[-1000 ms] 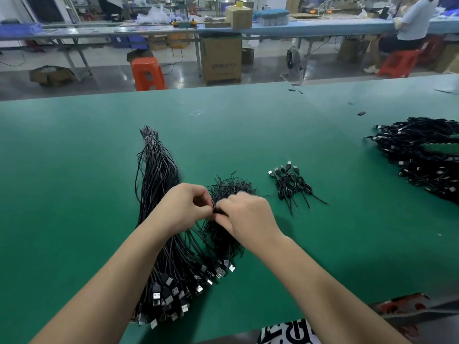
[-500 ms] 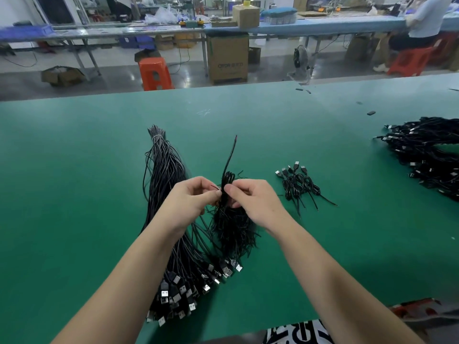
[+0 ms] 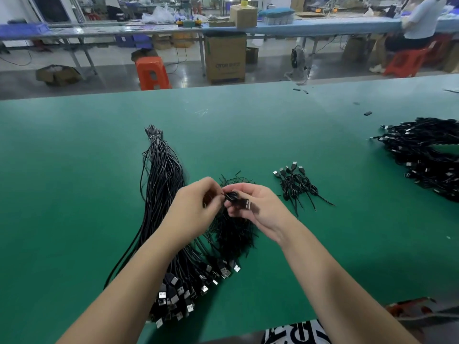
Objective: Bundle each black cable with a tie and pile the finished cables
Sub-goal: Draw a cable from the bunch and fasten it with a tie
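Observation:
A long sheaf of loose black cables (image 3: 164,180) lies on the green table, USB plugs fanned out near me. To its right is a heap of short black ties (image 3: 233,232). Above that heap my right hand (image 3: 258,207) grips a coiled black cable (image 3: 232,196) with its USB plug (image 3: 246,204) sticking out toward my palm. My left hand (image 3: 198,207) pinches the coil from the left, fingertips touching it; a tie there is too small to make out. A small pile of finished bundled cables (image 3: 296,184) lies to the right.
A big heap of black cables (image 3: 427,155) covers the table's right edge. The green table (image 3: 74,182) stretches wide around the work. Small black bits (image 3: 367,113) lie at the far right. Beyond the table stand an orange stool (image 3: 151,73), cardboard boxes and a seated person (image 3: 419,23).
The cable end that stood up straight between my hands is now folded down into a small coil. Both hands have stayed above the tie heap, close together.

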A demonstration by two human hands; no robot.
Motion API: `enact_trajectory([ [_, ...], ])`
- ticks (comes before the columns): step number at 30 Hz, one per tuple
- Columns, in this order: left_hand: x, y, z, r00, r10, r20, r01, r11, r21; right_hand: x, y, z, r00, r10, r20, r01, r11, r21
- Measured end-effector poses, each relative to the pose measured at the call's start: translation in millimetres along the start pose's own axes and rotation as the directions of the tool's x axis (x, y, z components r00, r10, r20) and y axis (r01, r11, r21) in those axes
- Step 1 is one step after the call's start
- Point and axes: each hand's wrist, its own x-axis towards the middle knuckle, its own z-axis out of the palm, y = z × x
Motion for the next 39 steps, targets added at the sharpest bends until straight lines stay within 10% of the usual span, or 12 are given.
enact_trajectory([
  [4,5.0,-1.6,-4.1,0.957,-0.27,0.108,0.291,0.884,-0.365,-2.6,-1.4,-1.5,0.996,-0.086,0.039,0.091,0.98,-0.175],
  [10,3.4,3.2,-6.0,0.953,-0.228,0.197,0.301,0.755,-0.582,0.6,-2.8,0.7,0.986,-0.134,-0.103,0.091,0.935,-0.342],
  [15,0.7,-1.6,-3.6,0.998,-0.012,0.069,0.024,0.982,-0.189,2.5,0.7,4.3,0.986,-0.122,-0.115,0.079,0.942,-0.325],
  [20,-3.5,-3.7,-4.2,0.944,0.313,0.1,-0.324,0.937,0.128,0.8,-1.7,1.1,0.998,-0.043,-0.05,0.029,0.965,-0.262],
  [27,-1.3,-7.3,-0.5,0.987,-0.154,0.041,0.159,0.945,-0.287,-5.1,-8.0,-5.4,0.995,-0.057,0.08,0.059,0.998,-0.029],
  [31,-1.3,-4.9,1.3,0.969,-0.224,0.101,0.245,0.848,-0.471,-3.5,-9.1,-1.9,0.991,-0.136,-0.016,0.127,0.954,-0.271],
  [35,-1.7,-4.4,2.7,0.994,-0.11,0.022,0.112,0.941,-0.321,-1.9,-7.3,-1.9,0.978,-0.177,-0.109,0.115,0.899,-0.423],
  [39,-5.4,-1.8,4.7,0.948,0.314,-0.047,-0.308,0.946,0.098,1.0,-2.9,2.4,0.977,-0.159,-0.14,0.1,0.928,-0.358],
])
